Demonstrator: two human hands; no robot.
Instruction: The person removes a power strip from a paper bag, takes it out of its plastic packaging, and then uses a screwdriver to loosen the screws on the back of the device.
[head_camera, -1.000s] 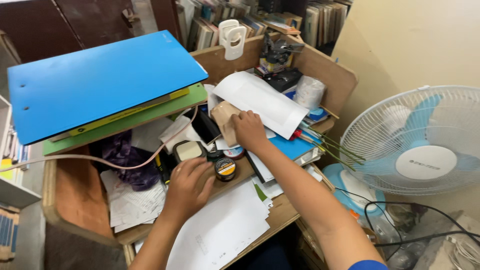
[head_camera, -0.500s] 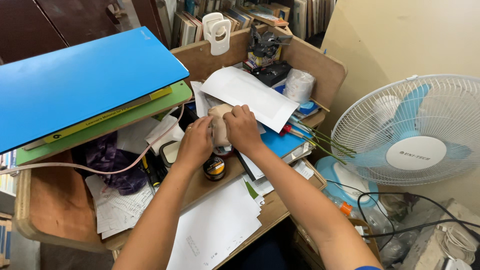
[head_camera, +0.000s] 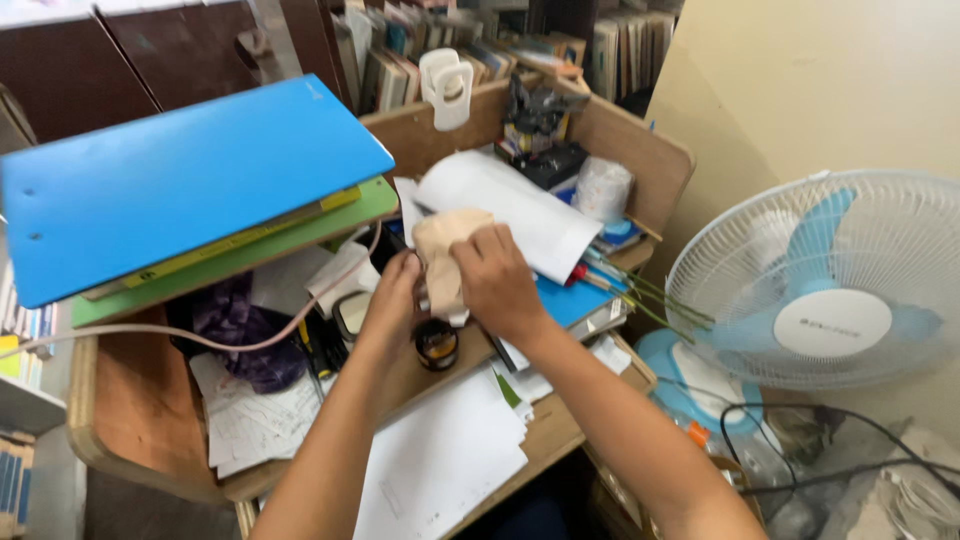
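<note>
Messy and full, the wooden table (head_camera: 120, 400) filled the middle of the frame, with rows of books (head_camera: 400, 60) on a shelf along the top and a plain wall at the upper right. At the upper left lay the biggest thing, a blue folder (head_camera: 190, 180), on top of a green folder (head_camera: 250, 255). At the right stood a white and blue fan (head_camera: 830, 290). White papers (head_camera: 440, 460) hung over the near edge of the table, at the bottom middle.

Both arms reached up from the bottom of the frame and met in the middle. The right hand (head_camera: 497, 283) came in from the lower right, back facing up, its fingers curled shut around a soft tan cloth (head_camera: 440, 255). The left hand (head_camera: 393, 300) came in from the lower left and touched the lower part of the same cloth; its fingers were bent, but I could not tell how tightly they held.

The cloth was bunched up between the two hands, just in front of a big white sheet (head_camera: 520, 210). Right below the hands sat a small round dark jar (head_camera: 436, 343) on the table.

To do this well, both hands probably had to hold the cloth firmly and go slowly, so the jar would not tip and the loose papers would not slide off.
</note>
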